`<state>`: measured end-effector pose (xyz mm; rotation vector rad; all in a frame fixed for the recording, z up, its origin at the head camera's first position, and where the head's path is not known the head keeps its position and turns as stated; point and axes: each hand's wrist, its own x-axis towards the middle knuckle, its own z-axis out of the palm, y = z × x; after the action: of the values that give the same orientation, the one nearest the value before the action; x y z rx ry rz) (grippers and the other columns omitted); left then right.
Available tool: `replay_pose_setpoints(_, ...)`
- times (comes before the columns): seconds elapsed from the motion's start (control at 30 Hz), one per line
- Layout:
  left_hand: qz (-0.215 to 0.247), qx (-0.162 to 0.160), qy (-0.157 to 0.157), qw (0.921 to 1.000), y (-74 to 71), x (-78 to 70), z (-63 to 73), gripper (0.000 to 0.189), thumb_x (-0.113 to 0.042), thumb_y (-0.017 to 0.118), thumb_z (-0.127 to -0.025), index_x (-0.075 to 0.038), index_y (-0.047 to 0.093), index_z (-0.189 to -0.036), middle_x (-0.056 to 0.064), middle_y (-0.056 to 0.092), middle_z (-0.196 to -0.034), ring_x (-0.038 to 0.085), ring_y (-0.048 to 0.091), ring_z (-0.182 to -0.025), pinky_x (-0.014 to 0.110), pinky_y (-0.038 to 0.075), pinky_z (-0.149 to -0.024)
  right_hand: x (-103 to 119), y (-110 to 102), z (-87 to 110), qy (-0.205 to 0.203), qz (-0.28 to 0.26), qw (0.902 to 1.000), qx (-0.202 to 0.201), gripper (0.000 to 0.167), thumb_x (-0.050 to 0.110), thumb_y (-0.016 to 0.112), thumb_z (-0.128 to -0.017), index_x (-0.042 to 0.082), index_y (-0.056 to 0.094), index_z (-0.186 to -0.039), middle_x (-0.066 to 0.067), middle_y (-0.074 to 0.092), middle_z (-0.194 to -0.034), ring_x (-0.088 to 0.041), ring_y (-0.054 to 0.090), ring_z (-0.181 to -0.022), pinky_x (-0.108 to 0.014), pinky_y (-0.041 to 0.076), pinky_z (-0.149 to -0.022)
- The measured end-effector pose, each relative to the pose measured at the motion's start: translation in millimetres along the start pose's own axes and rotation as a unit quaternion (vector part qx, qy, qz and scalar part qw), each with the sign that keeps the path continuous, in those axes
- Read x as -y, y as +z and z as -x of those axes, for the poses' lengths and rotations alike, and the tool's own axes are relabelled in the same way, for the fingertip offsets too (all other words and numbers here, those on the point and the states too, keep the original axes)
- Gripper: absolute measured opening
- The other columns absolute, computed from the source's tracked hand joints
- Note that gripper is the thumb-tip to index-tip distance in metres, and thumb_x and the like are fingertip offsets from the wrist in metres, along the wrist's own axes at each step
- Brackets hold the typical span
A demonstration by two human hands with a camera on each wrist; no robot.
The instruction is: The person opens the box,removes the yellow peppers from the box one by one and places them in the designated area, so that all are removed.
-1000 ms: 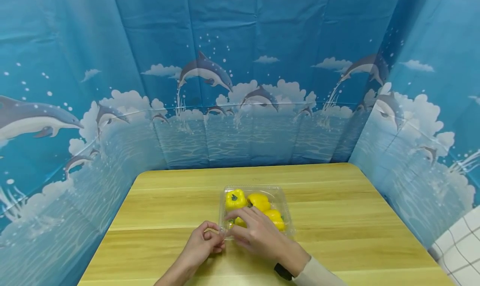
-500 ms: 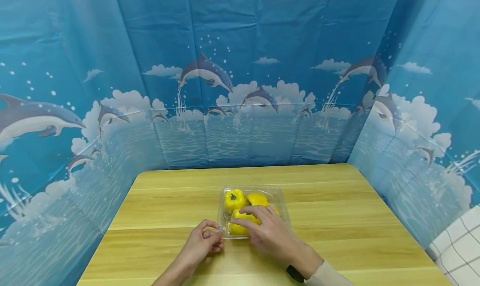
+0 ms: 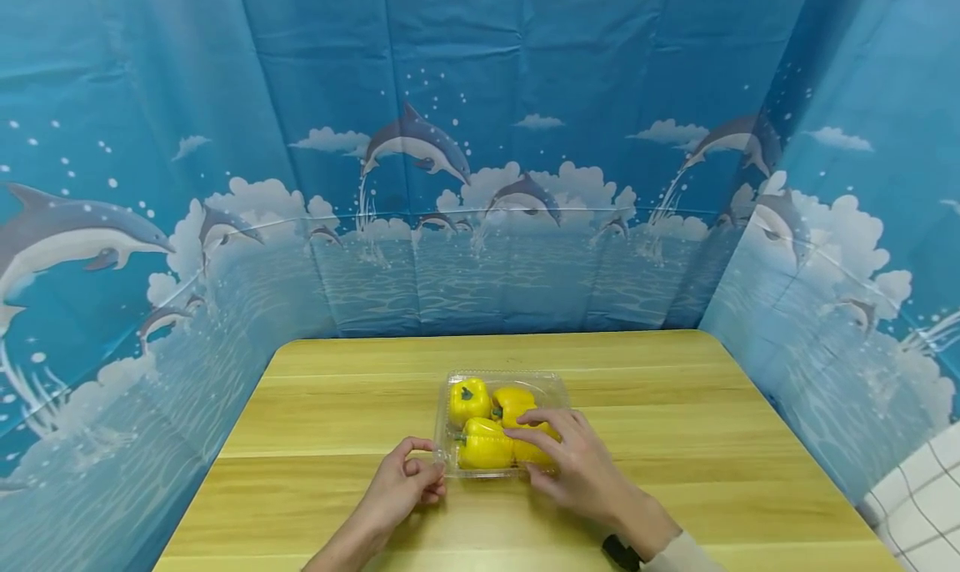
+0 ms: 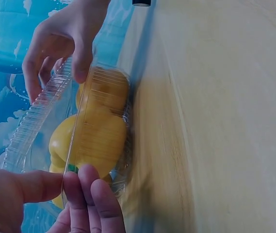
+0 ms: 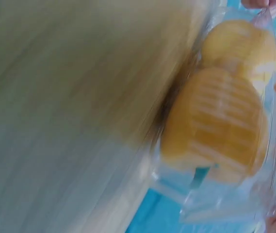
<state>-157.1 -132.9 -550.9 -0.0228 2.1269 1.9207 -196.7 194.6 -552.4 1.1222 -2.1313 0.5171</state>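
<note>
A clear plastic container (image 3: pixel 553 386) stands on the table with several yellow bell peppers (image 3: pixel 486 447) inside. At its front left corner, my left hand (image 3: pixel 403 484) pinches the rim (image 4: pixel 75 127) between thumb and fingers. My right hand (image 3: pixel 581 470) reaches over the right part of the container, fingers apart and loosely bent. In the left wrist view the right thumb (image 4: pixel 82 65) is at the rim and the other fingers reach over the top. The front right pepper (image 5: pixel 215 121) shows through the wall in the right wrist view, its green stem toward the side.
The wooden table (image 3: pixel 337 405) extends around the container on all sides. A blue curtain (image 3: pixel 480 297) printed with dolphins hangs behind the table and at both sides. White tile-like squares (image 3: pixel 918 472) show at the far right.
My right hand has moved from the front left of the container to its right side, uncovering the front left pepper. My left hand stays at the corner.
</note>
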Motion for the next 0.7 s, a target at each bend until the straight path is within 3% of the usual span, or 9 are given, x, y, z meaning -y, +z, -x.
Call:
replay_pose_setpoints(0.3,-0.013,0.01,0.004,0.9999,-2.7,1.8,0.0,0.054,-0.012,0.072,-0.115,0.006,0.05,-0.161,0.009,0.08,-0.099,0.019,0.079,-0.09,0.03,0.07,-0.082,-8.4,-9.8,10.9,0.075,0.001,0.9958,0.051,0.074,0.032,0.107,-0.082,0.022,0.076,-0.149,-0.012,0.071,-0.153,-0.033,0.068,-0.139,-0.066,0.061,-0.111)
replay_pose_setpoints(0.57,-0.023,0.006,0.005,0.9997,-1.4,-0.7,1.9,0.055,-0.015,0.073,-0.114,0.006,0.052,-0.16,0.011,0.081,-0.1,0.019,0.08,-0.09,0.032,0.07,-0.082,-11.7,-12.3,11.3,0.062,-0.005,0.9969,0.048,0.074,0.032,0.109,-0.081,0.017,0.077,-0.147,-0.013,0.073,-0.15,-0.031,0.073,-0.135,-0.058,0.069,-0.105)
replay_pose_setpoints(0.7,-0.046,-0.007,0.017,0.9988,1.3,-4.1,2.3,0.063,-0.016,0.076,-0.112,0.005,0.05,-0.165,0.016,0.081,-0.112,0.022,0.081,-0.093,0.035,0.071,-0.082,-13.9,-14.6,12.3,0.055,0.002,0.9973,0.049,0.071,0.035,0.108,-0.084,0.018,0.078,-0.146,-0.012,0.075,-0.149,-0.03,0.074,-0.135,-0.054,0.07,-0.106)
